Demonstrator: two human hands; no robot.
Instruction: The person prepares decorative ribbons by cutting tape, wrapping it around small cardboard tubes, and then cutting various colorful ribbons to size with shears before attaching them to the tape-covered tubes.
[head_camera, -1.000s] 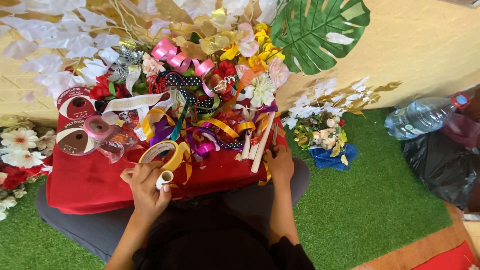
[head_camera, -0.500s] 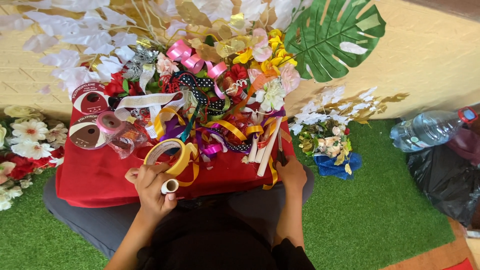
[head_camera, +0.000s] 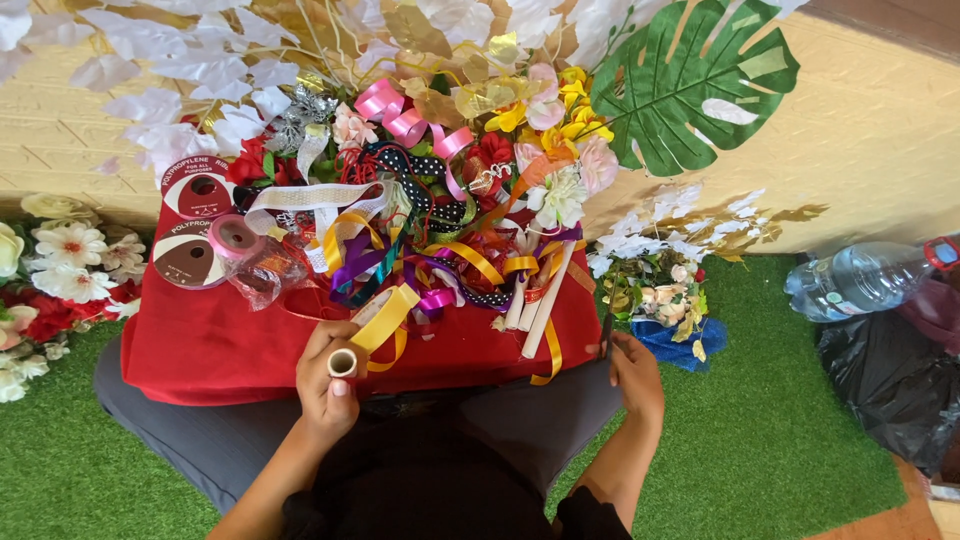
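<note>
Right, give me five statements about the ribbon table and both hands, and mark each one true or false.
1. The left hand holds a small ribbon roll with yellow ribbon trailing from it. True.
2. The right hand rests flat on the red cloth. False: it is off the cloth's right edge, pinching a thin dark tool.
3. A plastic water bottle lies on the green turf at the right. True.
4. The large leaf is blue. False: it is green.
5. Two ribbon spools sit at the cloth's left end. True.
</note>
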